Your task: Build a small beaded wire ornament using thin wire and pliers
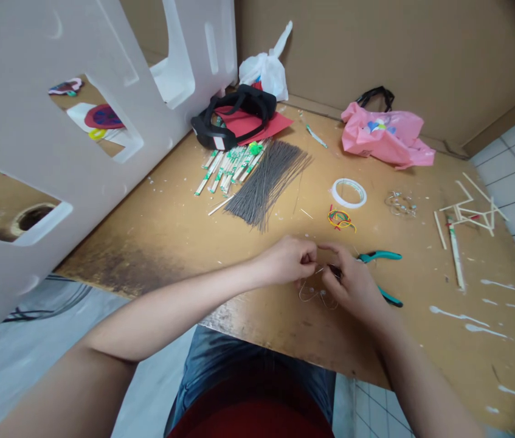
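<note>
My left hand (290,260) is closed, its thumb and fingers pinched on a thin wire (303,298). Close beside it, my right hand (352,283) is curled, with thumb and index finger at the same wire. The wire bends into loose loops below the hands, and small clear bits, perhaps beads, show on it. Pliers with teal handles (382,256) lie on the table under my right hand, which hides their middle. Ahead of the hands are coloured thin ties (340,218), a roll of white tape (349,193) and a coil of beaded wire (400,204).
On the wooden table (184,243) lie a bundle of grey wires (266,182), paper-wrapped chopsticks (227,167) and a black headset (239,115). A pink bag (385,134) and a white bag (264,73) stand behind. A stick frame (471,213) is at right; a white plastic panel (102,36) borders the left.
</note>
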Demonstrator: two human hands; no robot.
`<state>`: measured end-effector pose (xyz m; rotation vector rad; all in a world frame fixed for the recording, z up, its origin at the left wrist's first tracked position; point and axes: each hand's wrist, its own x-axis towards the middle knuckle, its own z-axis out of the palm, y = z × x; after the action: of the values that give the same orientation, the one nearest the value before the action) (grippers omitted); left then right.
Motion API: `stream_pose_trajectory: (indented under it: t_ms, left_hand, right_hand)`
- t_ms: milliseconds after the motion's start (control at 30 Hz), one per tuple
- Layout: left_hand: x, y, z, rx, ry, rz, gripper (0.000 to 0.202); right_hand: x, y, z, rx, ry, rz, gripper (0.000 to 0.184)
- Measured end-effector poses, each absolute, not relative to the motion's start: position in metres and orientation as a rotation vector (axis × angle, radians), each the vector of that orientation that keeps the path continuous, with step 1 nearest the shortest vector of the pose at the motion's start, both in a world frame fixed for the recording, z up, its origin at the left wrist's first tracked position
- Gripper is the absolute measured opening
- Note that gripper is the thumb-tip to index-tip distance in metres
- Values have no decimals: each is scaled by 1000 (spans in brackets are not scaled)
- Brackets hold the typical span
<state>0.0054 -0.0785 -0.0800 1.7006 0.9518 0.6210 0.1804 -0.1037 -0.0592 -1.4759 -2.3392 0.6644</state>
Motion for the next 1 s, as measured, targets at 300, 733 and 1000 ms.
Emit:
stream_pose_trajectory:
  t_ms: [300, 733, 1000]
  left_hand:
    - [6, -76, -81, 1379, 902, 662, 5]
    - [2, -74, -77, 1573, 811, 679, 10]
    - [5, -74, -78, 1820, 923, 825, 7]
  right_hand:
    - [187, -99, -67, -1446, -2039, 1039, 34]
    - [185, -102, -64, -1402, -1852, 1215, 35]
    - [182, -104, -61, -1356, -1822, 1217, 34]
